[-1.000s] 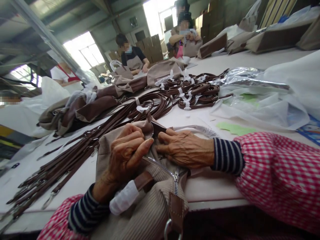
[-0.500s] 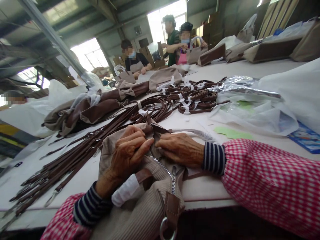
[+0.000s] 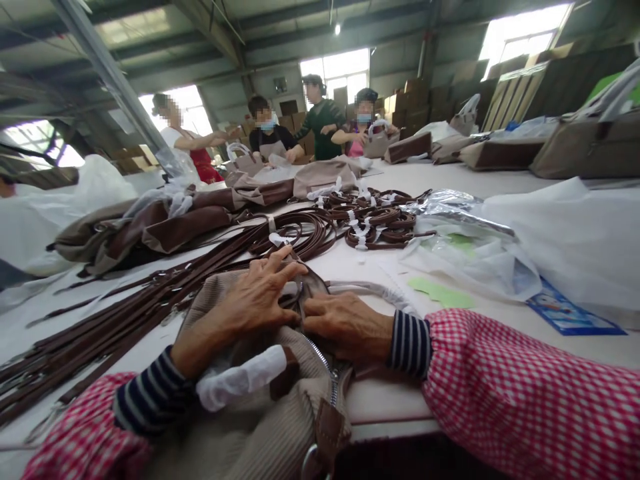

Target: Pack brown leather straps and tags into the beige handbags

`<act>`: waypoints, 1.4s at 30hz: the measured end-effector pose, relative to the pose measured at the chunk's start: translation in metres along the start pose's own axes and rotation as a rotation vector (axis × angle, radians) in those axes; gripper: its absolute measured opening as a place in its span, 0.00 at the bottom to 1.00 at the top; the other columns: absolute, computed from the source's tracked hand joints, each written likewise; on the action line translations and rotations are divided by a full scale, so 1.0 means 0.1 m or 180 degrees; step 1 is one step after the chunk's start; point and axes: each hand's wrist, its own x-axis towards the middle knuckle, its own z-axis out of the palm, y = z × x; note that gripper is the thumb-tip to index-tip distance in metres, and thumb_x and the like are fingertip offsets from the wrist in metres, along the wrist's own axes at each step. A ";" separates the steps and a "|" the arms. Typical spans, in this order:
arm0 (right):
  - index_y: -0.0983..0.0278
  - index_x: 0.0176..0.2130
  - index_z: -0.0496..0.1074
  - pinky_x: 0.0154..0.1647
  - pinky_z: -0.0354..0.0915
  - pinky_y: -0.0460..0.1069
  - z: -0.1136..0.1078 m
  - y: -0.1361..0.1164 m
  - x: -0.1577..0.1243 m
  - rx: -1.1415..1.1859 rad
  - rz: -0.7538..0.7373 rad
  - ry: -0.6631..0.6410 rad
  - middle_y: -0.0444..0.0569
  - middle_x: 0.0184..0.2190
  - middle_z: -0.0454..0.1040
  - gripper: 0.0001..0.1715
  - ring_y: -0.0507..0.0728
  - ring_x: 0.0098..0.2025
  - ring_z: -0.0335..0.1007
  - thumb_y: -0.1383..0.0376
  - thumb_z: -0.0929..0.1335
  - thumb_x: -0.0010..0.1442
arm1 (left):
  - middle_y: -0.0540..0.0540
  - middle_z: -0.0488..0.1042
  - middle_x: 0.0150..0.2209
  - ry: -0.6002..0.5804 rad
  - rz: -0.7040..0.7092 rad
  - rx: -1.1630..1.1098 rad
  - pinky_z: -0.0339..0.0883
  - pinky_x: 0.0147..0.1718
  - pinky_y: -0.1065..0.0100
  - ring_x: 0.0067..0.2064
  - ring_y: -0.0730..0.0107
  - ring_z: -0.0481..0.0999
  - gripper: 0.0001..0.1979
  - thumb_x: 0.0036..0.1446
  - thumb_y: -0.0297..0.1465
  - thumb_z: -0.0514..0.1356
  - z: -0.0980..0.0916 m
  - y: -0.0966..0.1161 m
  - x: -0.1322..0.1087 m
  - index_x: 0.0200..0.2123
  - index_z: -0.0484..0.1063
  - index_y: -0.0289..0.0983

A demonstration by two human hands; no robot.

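A beige ribbed handbag (image 3: 270, 427) with brown trim lies in front of me, its zipper (image 3: 320, 351) running lengthwise along the opening. My left hand (image 3: 250, 293) rests on the far end of the bag, fingers spread and thumb apart. Curled closed beside it, my right hand (image 3: 347, 323) grips the bag's edge at the opening; its fingertips are hidden. The zipper's pull is out of sight. A handle wrapped in white (image 3: 243, 380) lies over the near side. At the near end, a brown tab (image 3: 330, 423) carries a metal ring (image 3: 310, 460).
Brown straps (image 3: 165, 300) with metal clips spread leftward, and coiled straps (image 3: 370, 223) lie beyond. More bags (image 3: 195, 220) are piled at the far left. Plastic wrap (image 3: 480, 260), green paper (image 3: 440, 292) and a blue packet (image 3: 570, 310) lie right. Several co-workers stand across the table.
My left hand has loosened and spread its fingers toward the bag's far end. The right hand stays closed at the opening. The zipper's pull, visible earlier, is now hidden. The view has shifted.
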 end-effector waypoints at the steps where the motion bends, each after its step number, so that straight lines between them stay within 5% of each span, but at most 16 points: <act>1: 0.67 0.46 0.75 0.38 0.60 0.51 0.01 0.00 0.01 -0.0086 -0.0054 0.0017 0.54 0.45 0.76 0.09 0.58 0.43 0.70 0.69 0.67 0.67 | 0.35 0.57 0.74 -0.0012 -0.0068 -0.0010 0.65 0.62 0.36 0.68 0.35 0.66 0.31 0.51 0.34 0.72 0.02 -0.03 0.01 0.59 0.73 0.45; 4: 0.67 0.45 0.73 0.37 0.60 0.51 0.02 -0.02 0.03 -0.0147 -0.0055 0.0144 0.54 0.44 0.76 0.07 0.58 0.41 0.70 0.69 0.66 0.67 | 0.36 0.66 0.69 0.0010 -0.0280 0.0024 0.74 0.56 0.45 0.59 0.43 0.77 0.23 0.54 0.32 0.67 0.00 -0.08 0.00 0.55 0.76 0.44; 8: 0.66 0.43 0.71 0.35 0.59 0.50 -0.02 -0.08 -0.04 0.0063 0.0088 0.0153 0.52 0.39 0.78 0.06 0.55 0.36 0.70 0.72 0.65 0.65 | 0.42 0.80 0.57 0.0025 -0.0484 -0.0179 0.73 0.56 0.51 0.54 0.49 0.81 0.23 0.52 0.29 0.59 -0.12 -0.05 -0.04 0.52 0.78 0.41; 15: 0.67 0.45 0.73 0.33 0.59 0.50 -0.08 0.00 0.28 -0.0258 0.0890 0.0054 0.55 0.36 0.81 0.09 0.59 0.36 0.77 0.69 0.64 0.68 | 0.44 0.79 0.58 -0.0203 -0.0541 -0.0619 0.66 0.63 0.52 0.59 0.51 0.77 0.27 0.48 0.30 0.57 -0.22 0.02 -0.10 0.53 0.78 0.40; 20: 0.69 0.53 0.73 0.37 0.64 0.51 0.04 0.11 0.61 -0.0349 0.1210 0.0153 0.59 0.42 0.82 0.16 0.63 0.42 0.80 0.69 0.64 0.67 | 0.44 0.73 0.64 0.0037 -0.0670 -0.0425 0.66 0.64 0.49 0.62 0.51 0.74 0.25 0.53 0.26 0.54 -0.13 0.02 -0.15 0.53 0.78 0.41; 25: 0.67 0.50 0.70 0.35 0.59 0.50 0.16 0.08 0.43 -0.0178 0.1165 0.0546 0.54 0.43 0.81 0.12 0.59 0.41 0.78 0.64 0.65 0.69 | 0.48 0.68 0.69 0.0435 0.0024 -0.0095 0.62 0.67 0.50 0.66 0.55 0.67 0.24 0.60 0.21 0.51 -0.12 0.03 -0.30 0.52 0.78 0.42; 29: 0.65 0.42 0.70 0.33 0.54 0.49 0.19 0.04 0.34 -0.0114 0.1019 0.0945 0.50 0.37 0.80 0.05 0.55 0.36 0.75 0.66 0.65 0.69 | 0.49 0.81 0.51 0.0318 0.0744 0.0012 0.72 0.53 0.61 0.62 0.56 0.70 0.18 0.64 0.24 0.52 -0.17 -0.06 -0.41 0.46 0.80 0.45; 34: 0.64 0.39 0.69 0.31 0.53 0.49 0.24 0.01 0.33 -0.0051 0.0738 0.1264 0.48 0.33 0.79 0.04 0.54 0.32 0.72 0.65 0.68 0.65 | 0.46 0.76 0.43 -0.0076 -0.0025 -0.0082 0.70 0.42 0.60 0.42 0.60 0.76 0.13 0.64 0.38 0.59 -0.19 -0.10 -0.26 0.48 0.80 0.46; 37: 0.64 0.38 0.70 0.30 0.53 0.48 0.26 0.04 0.34 0.0122 0.0826 0.1374 0.47 0.32 0.79 0.03 0.53 0.31 0.71 0.66 0.68 0.65 | 0.46 0.73 0.40 -0.0429 -0.0215 -0.0473 0.68 0.45 0.58 0.43 0.57 0.74 0.12 0.58 0.42 0.64 -0.07 -0.10 -0.10 0.43 0.83 0.46; 42: 0.64 0.37 0.72 0.33 0.57 0.47 0.25 0.13 0.35 0.0399 0.0908 0.1321 0.48 0.34 0.80 0.04 0.54 0.33 0.73 0.66 0.68 0.66 | 0.45 0.70 0.41 -0.0058 -0.0617 -0.1246 0.68 0.46 0.57 0.45 0.56 0.72 0.15 0.57 0.47 0.64 0.19 -0.19 -0.05 0.37 0.84 0.44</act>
